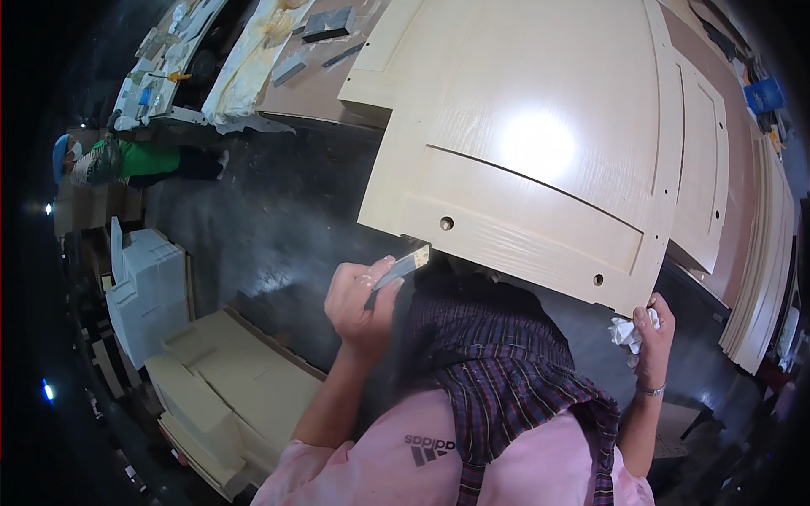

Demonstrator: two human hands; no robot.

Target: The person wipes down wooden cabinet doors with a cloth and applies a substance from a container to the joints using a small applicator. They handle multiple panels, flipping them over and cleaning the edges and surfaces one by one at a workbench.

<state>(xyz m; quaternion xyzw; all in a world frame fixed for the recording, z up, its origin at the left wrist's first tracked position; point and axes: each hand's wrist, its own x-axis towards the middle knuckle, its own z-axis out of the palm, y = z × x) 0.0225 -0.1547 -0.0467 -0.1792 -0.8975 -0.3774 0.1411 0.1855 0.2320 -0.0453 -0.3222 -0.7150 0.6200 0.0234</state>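
A large cream cabinet door panel (523, 219) with grooved frame lines lies before me, its near edge facing my body. Two round holes show in its near rail, and a bright glare covers part of its face. My left hand (361, 305) pinches a slim grey sanding block (402, 268) with a pale, speckled end, right at the panel's near left corner. At the near right corner, my right hand (656, 337) is closed around a crumpled white cloth (626, 332), its fingertips by the panel's edge.
Another cream panel (699, 160) lies to the right, beside stacked long strips (764, 261) and a blue container (764, 95). Grey blocks (328, 24) rest on the far left bench. Cream boards (245, 371) and a white stack (152, 287) stand left; a person in green (148, 158) is beyond.
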